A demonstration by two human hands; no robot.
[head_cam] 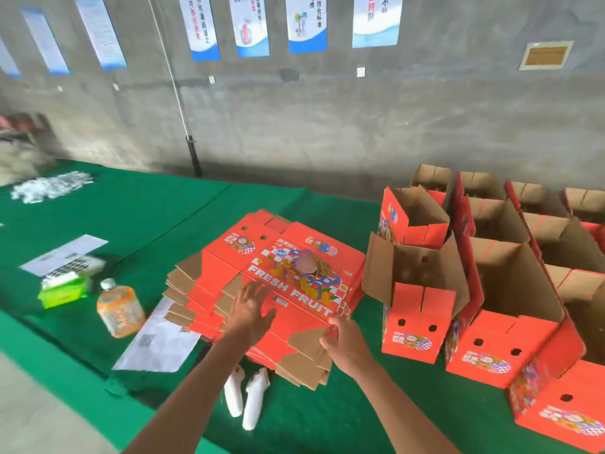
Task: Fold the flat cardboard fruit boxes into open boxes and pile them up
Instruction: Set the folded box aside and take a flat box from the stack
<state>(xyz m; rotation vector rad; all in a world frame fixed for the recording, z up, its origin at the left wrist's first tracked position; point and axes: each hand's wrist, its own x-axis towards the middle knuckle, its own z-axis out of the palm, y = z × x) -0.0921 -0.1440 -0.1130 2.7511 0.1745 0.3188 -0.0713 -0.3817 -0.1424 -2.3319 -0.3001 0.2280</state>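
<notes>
The stack (265, 283) of flat red boxes lies on the green cloth (163, 221), and everything else sits around it. The left hand (250, 311) is spread wide, fingers straight, over the stack's near half; it looks to press the top sheet, though contact is hard to confirm. The right hand (343, 345) pinches the near right corner of the top sheet, at a brown flap. Right of the stack, folded boxes (491, 290) stand open in rows. Left of it are a bottle (120, 309) and papers (157, 342).

The step appears to be lifting one flat off. To do it well, peel only the top sheet with the right fingers while the left palm pins the sheets beneath, so none slide or come up together.
</notes>
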